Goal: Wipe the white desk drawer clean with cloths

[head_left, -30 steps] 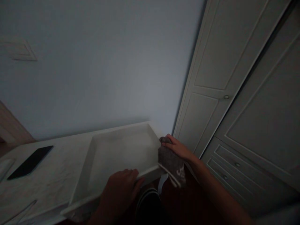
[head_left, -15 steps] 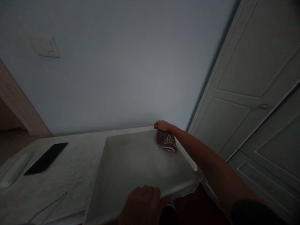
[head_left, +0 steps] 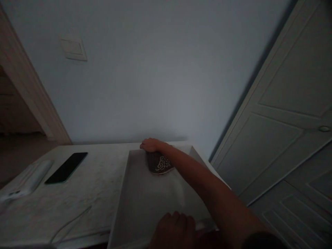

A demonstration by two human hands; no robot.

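Note:
A shallow white drawer [head_left: 145, 200] lies tilted toward me over the marble-look top. My left hand [head_left: 174, 230] is closed round its near rim. At the far rim, my right hand [head_left: 150, 144] is closed on a dark brown cloth [head_left: 161, 164] with a cream pattern and a light edge. The cloth hangs inside against the far wall, partly covered by my forearm. The drawer's right side is largely behind that arm.
On the pale top [head_left: 103, 176] to the left lie a black phone [head_left: 67, 167], a white oblong device [head_left: 28, 180] and a thin cable [head_left: 70, 221]. A white panelled wardrobe [head_left: 275, 135] stands at the right, a bluish wall [head_left: 155, 76] behind.
My right hand and the cloth have moved left along the far rim, from the right corner toward the left one. The view has shifted; my left hand still grips the near rim.

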